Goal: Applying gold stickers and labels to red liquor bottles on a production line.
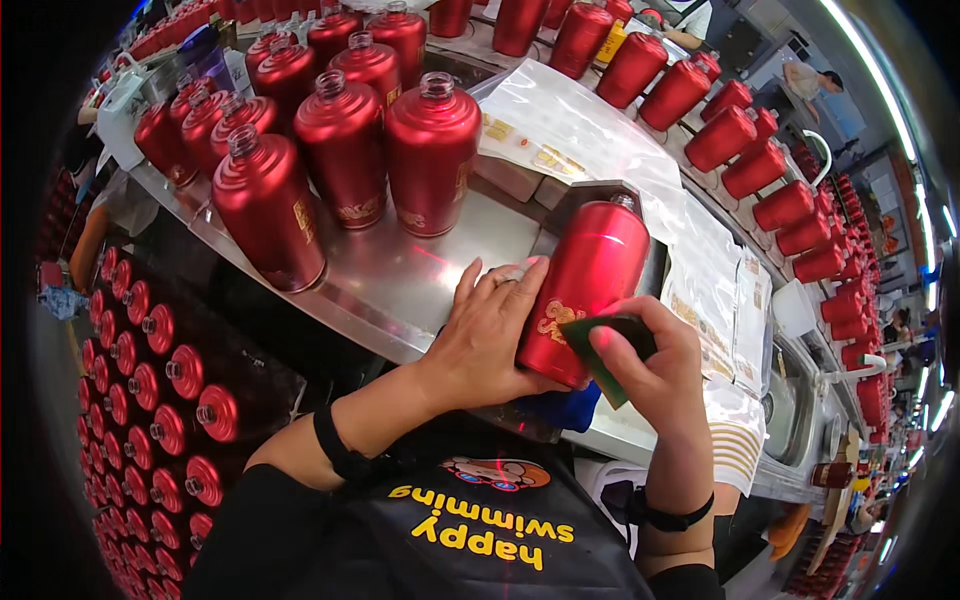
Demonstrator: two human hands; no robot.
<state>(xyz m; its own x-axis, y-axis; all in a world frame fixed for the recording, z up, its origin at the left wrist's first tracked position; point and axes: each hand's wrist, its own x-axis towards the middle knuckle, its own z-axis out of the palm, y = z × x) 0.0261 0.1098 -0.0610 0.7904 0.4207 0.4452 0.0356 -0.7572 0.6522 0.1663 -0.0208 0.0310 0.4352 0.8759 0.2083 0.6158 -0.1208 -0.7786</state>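
Note:
A glossy red bottle (597, 265) lies tilted in front of me, its clear glass neck pointing up and away, resting at a dark angular holder (636, 198). My left hand (478, 335) grips its left side near the base, thumb and fingers along the body. Between the thumb and fingers of my right hand (665, 365) is a flat green scraper (600, 362). Its edge meets the bottle beside a gold decal (553, 325) on the lower body. Under the bottle's base, a blue cloth (572, 408) shows partly.
Several red bottles (435, 150) stand upright on the metal table (400, 280) at left. White decal sheets (570, 120) lie beyond the holder. More red bottles lean on a rack (690, 165) at right. Below left, many stand packed on the floor (185, 370). A sink (790, 400) is at right.

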